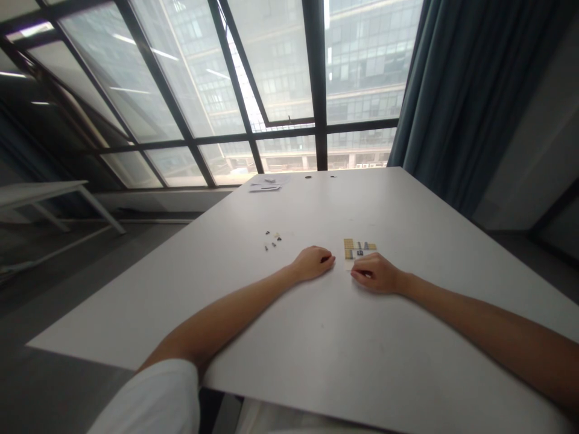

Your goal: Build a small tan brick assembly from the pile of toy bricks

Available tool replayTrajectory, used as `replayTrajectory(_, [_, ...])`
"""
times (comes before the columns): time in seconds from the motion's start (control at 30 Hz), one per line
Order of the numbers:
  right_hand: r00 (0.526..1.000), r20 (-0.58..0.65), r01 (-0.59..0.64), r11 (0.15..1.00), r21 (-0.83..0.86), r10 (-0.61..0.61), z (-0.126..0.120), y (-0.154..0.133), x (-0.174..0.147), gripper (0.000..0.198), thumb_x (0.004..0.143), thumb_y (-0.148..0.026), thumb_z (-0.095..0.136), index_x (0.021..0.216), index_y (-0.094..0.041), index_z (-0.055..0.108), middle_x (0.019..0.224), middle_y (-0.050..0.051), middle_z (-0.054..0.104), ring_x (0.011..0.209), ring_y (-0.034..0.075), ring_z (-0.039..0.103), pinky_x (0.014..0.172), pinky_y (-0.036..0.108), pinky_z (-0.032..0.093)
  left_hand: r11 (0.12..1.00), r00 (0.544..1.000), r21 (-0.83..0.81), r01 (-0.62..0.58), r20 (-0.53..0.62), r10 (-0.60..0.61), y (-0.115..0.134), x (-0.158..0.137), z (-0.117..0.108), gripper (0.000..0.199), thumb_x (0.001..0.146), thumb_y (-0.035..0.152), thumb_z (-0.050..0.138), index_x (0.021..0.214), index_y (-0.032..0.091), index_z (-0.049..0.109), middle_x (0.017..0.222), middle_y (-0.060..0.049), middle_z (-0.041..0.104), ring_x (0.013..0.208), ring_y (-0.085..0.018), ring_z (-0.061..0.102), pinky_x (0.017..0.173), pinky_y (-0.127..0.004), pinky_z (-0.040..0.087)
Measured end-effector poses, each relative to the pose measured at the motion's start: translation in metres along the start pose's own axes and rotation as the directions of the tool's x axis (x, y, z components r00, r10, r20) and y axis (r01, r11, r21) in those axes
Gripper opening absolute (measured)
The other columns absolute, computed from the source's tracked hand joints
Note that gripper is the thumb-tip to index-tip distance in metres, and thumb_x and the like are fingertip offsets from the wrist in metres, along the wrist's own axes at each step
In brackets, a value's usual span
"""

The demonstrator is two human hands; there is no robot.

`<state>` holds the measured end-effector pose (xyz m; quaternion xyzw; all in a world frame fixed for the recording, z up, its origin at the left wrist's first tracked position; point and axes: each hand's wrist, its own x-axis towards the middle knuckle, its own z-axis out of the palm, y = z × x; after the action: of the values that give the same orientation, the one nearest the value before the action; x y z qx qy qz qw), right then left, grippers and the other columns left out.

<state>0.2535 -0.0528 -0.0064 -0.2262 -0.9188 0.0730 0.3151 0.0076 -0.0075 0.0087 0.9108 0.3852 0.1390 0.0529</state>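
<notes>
My left hand (314, 263) rests on the white table, its fingers curled inward and pressed together; nothing shows in it. A short gap to the right, my right hand (375, 273) is closed, thumb against the curled fingers. Whatever it may pinch is hidden or too small to name. Just beyond the right hand lies a small flat set of yellow, white and dark pieces (348, 244), too small to identify. Its near edge is partly covered by that hand. Several tiny dark and pale parts (274, 245) lie loose beyond my left hand.
The white table (280, 331) spreads under both forearms. Papers (266, 186) lie at its far left corner, with a small round dark object (308, 177) along the far edge. Windows stand behind it, a blue curtain (438, 108) at right, another table (45, 190) at left.
</notes>
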Motion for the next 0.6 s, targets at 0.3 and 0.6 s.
replayTrajectory(0.3, [1.000,-0.012,0.004,1.000,0.001,-0.004,-0.0026,-0.0034,0.0027,0.030,0.093,-0.020,0.050,0.063,-0.019,0.050,0.057,-0.002,0.048,0.053,0.011,0.039,0.058,0.026,0.032,1.000,1.000,0.010,-0.005,0.022,0.004,0.0001,-0.0006,-0.0010,0.042,0.096,0.042,0.043,0.072,0.018,0.067,0.073,-0.005,0.067,0.066,-0.015,0.053,0.065,-0.028,0.035])
replayTrajectory(0.6, [1.000,0.000,-0.008,1.000,-0.021,0.008,-0.0010,-0.0004,0.0011,0.032,0.094,-0.021,0.050,0.062,-0.020,0.048,0.057,-0.002,0.047,0.054,0.011,0.039,0.059,0.027,0.032,1.000,1.000,0.019,0.002,0.030,-0.002,0.0014,0.0000,-0.0022,0.041,0.095,0.043,0.043,0.073,0.018,0.067,0.074,-0.005,0.067,0.066,-0.016,0.053,0.065,-0.028,0.035])
